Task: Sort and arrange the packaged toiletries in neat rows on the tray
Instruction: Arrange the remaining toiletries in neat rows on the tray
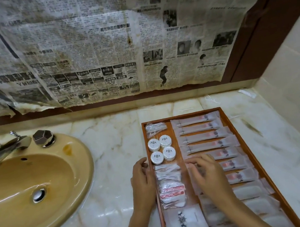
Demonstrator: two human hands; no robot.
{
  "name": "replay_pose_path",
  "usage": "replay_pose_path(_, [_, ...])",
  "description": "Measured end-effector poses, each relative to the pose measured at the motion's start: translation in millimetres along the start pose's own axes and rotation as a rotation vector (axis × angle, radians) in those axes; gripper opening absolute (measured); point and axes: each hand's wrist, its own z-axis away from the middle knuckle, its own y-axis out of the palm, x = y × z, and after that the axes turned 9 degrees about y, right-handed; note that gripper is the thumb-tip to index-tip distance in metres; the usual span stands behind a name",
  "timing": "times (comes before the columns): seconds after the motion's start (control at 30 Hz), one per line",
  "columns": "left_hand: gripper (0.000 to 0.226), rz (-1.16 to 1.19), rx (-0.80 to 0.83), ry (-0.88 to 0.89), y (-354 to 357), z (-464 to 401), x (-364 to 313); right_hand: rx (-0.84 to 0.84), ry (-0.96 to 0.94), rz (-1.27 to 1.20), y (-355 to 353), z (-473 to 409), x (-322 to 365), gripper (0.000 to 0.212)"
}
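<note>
A wooden tray (228,120) lies on the marble counter, right of the sink. Long frosted sachets (202,137) with pink prints lie in a row down its right side. On its left side are several round white soaps (161,149), packets of cotton swabs (167,174), red-and-white packets (172,191) and a flat white pouch (184,221). My left hand (142,181) rests against the tray's left rim, fingers loosely curved. My right hand (206,172) lies over the sachets at mid-tray, fingertips touching one sachet's left end; whether they pinch it is blurred.
A tan sink (31,188) with a chrome tap (3,149) fills the left. Old newspaper (98,44) covers the mirror behind the counter. A tiled wall (295,67) closes the right. Bare marble counter (115,146) shows between sink and tray.
</note>
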Motion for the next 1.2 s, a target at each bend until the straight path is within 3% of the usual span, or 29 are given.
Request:
replay_pose_path(0.2, [0.026,-0.218,-0.046,0.136,27.6,-17.9,-38.1,-0.123,0.106,-0.057,-45.3,-10.6,-27.7,0.017])
replay_pose_path(0.37, [0.026,-0.173,0.070,0.329,84.2,-35.4,-88.6,-0.196,0.131,-0.087,-97.9,-35.7,-60.0,0.020])
replay_pose_path(0.53, [0.030,-0.193,0.217,0.404,159.2,-52.4,-129.2,-0.346,0.221,-0.004,-143.6,-72.8,-114.3,0.024])
replay_pose_path(0.7, [0.025,-0.261,0.322,0.389,225.5,-66.3,-150.7,-0.229,0.337,0.229,-151.2,-112.6,-177.7,0.046])
replay_pose_path(0.87, [0.029,-0.388,0.386,0.462,284.2,-93.3,-166.2,-0.158,0.335,0.501,-141.5,-144.4,-210.4,0.066])
replay_pose_path(1.2, [0.030,-0.586,0.489,0.572,389.2,-179.3,-173.1,-0.241,0.341,0.599,-128.7,-151.4,-218.0,0.065])
